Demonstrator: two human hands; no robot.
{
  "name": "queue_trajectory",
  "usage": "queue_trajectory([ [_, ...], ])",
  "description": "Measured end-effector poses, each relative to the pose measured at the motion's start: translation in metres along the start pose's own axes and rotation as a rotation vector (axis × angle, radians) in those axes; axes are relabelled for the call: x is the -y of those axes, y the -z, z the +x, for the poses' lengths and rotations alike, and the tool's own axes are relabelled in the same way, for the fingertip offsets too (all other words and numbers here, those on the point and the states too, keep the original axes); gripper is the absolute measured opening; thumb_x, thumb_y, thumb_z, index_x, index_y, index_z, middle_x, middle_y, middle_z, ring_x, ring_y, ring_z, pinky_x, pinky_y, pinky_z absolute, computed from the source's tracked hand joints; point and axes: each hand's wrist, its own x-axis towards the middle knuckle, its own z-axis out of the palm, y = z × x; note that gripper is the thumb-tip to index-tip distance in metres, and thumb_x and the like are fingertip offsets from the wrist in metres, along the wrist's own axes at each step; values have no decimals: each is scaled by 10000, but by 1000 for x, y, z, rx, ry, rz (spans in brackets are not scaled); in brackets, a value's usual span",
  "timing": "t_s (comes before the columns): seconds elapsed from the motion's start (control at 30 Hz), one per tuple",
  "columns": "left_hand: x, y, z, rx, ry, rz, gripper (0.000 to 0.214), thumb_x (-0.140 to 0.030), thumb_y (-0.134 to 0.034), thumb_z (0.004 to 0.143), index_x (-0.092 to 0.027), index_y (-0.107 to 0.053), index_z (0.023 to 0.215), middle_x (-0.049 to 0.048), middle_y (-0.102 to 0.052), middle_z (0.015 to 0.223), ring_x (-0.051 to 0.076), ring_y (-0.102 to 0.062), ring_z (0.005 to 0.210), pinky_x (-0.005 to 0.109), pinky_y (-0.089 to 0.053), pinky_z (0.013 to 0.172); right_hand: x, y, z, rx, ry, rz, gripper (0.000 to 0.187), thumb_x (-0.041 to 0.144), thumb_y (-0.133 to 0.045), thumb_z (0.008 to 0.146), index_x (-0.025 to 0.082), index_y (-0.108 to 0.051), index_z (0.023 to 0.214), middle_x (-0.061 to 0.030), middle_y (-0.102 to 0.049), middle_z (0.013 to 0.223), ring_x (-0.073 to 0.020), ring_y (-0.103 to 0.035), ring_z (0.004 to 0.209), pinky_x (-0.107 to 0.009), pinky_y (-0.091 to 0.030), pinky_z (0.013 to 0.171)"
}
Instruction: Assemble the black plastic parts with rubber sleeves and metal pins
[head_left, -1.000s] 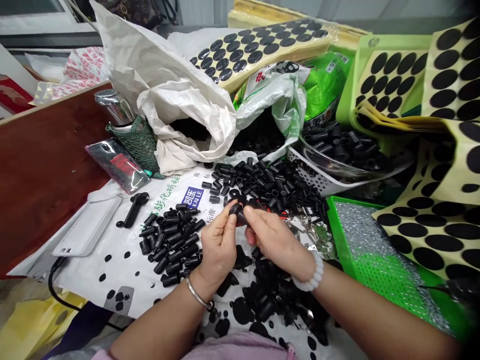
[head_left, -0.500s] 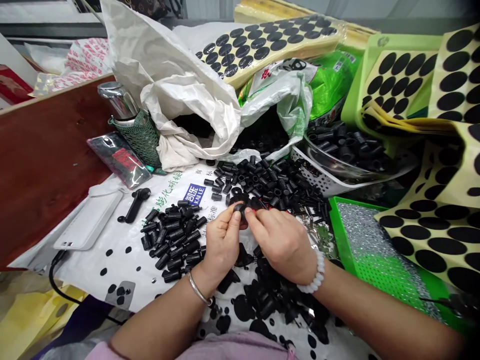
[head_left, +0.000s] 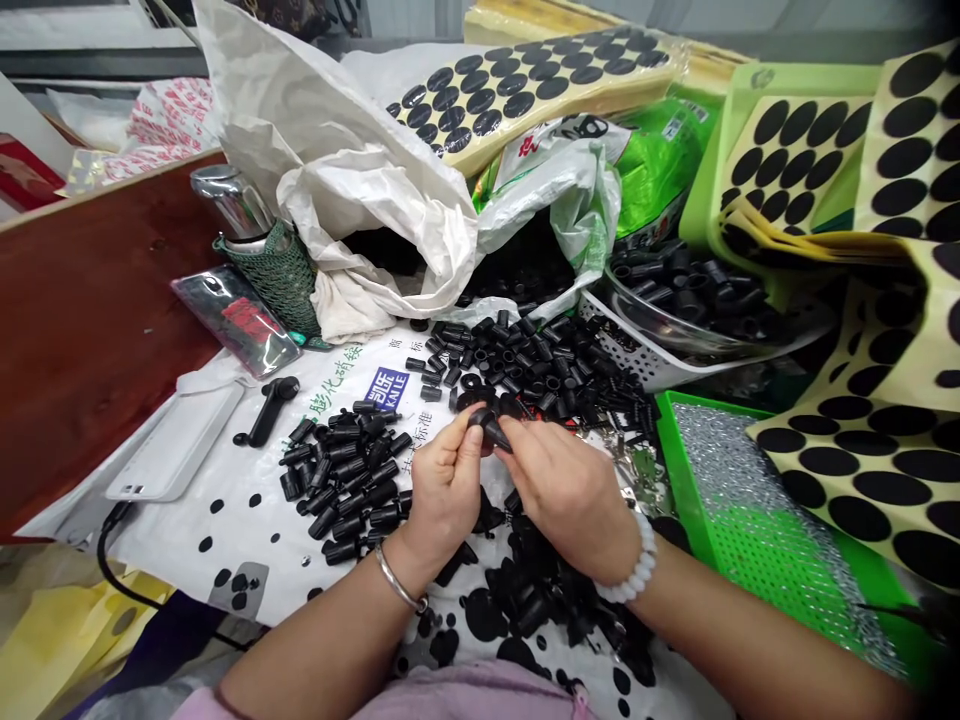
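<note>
My left hand and my right hand meet over the white printed sheet, fingertips pinched together on a small black plastic part. A silver bangle is on my left wrist, a white bead bracelet on my right. Left of my hands lies a pile of black capped tubes. Beyond my fingers spreads a heap of short black sleeves. More black pieces lie under my wrists.
A green tray of small metal parts sits at the right. A basket with a bowl of black tubes stands behind it. Yellow sheets of black round pads surround the right side. White bags, a flask and a phone lie left.
My hands stayed together at the same spot; the fingers shifted slightly on the black part, which now points out to the right between my fingertips.
</note>
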Motion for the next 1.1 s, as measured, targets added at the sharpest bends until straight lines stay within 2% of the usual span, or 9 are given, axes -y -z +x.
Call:
queue_trajectory([
  [0.1, -1, 0, 0, -6, 22, -9, 280, -268, -475, 869, -132, -597, 1081, 68, -674, 955, 166, -642, 783, 276, -546, 741, -2, 2, -2, -14, -17, 10, 365, 394, -457, 850, 107, -566, 1048, -76, -661, 765, -187, -611, 689, -285, -455, 591],
  [0.2, -1, -2, -1, 6, 25, -22, 291, -275, -480, 868, -134, -591, 1097, 72, -672, 957, 172, -642, 793, 286, -544, 754, -3, 5, -2, 13, -2, 22, 261, 317, -377, 905, 168, -588, 867, 21, -615, 594, -100, -562, 508, -207, -418, 476],
  [0.27, 0, -3, -1, 17, 29, -44, 293, -276, -485, 866, -136, -589, 1101, 74, -670, 967, 170, -641, 791, 291, -541, 766, -3, 4, -2, -4, 38, -7, 251, 275, -374, 906, 161, -588, 843, 6, -627, 630, -102, -565, 523, -211, -426, 488],
  [0.4, 2, -5, -1, 7, 55, -100, 285, -280, -499, 857, -136, -598, 1083, 73, -668, 968, 159, -642, 754, 285, -544, 748, -6, -3, -6, -115, 140, -110, 300, 281, -393, 890, 79, -570, 1024, -109, -656, 832, -189, -604, 729, -296, -462, 633],
  [0.47, 3, -5, -1, -6, 77, -120, 288, -287, -511, 850, -135, -602, 1076, 73, -670, 965, 159, -645, 741, 281, -547, 730, -9, -6, -9, -147, 189, -152, 336, 283, -403, 889, 55, -551, 1086, -127, -656, 861, -204, -601, 770, -309, -459, 658],
  [0.6, 1, -7, -1, 7, 93, -155, 292, -295, -519, 842, -127, -606, 1064, 79, -671, 976, 164, -651, 753, 282, -551, 727, -13, -9, -10, -164, 224, -200, 301, 251, -425, 883, 46, -588, 1030, -107, -661, 741, -183, -596, 663, -291, -444, 599],
  [0.8, -4, -5, -1, 18, 42, -67, 266, -265, -506, 850, -121, -614, 1046, 67, -685, 935, 163, -653, 794, 261, -543, 754, -9, -4, -8, -133, 145, -140, 326, 326, -364, 911, 114, -603, 851, -45, -639, 638, -125, -583, 539, -230, -429, 502],
  [0.97, -1, -4, -4, 47, -35, 54, 291, -257, -471, 869, -138, -588, 1107, 69, -670, 1007, 166, -644, 827, 272, -539, 769, -6, -3, -13, -152, 126, -150, 385, 387, -387, 890, 67, -565, 1009, -125, -669, 823, -193, -629, 715, -280, -459, 593],
  [1.1, 0, -5, -7, 50, -134, 149, 290, -232, -464, 871, -152, -581, 1124, 60, -649, 1067, 161, -627, 902, 271, -511, 842, -7, -5, -13, -108, 47, -126, 336, 289, -333, 917, 131, -585, 762, -39, -618, 587, -134, -570, 501, -241, -407, 472],
])
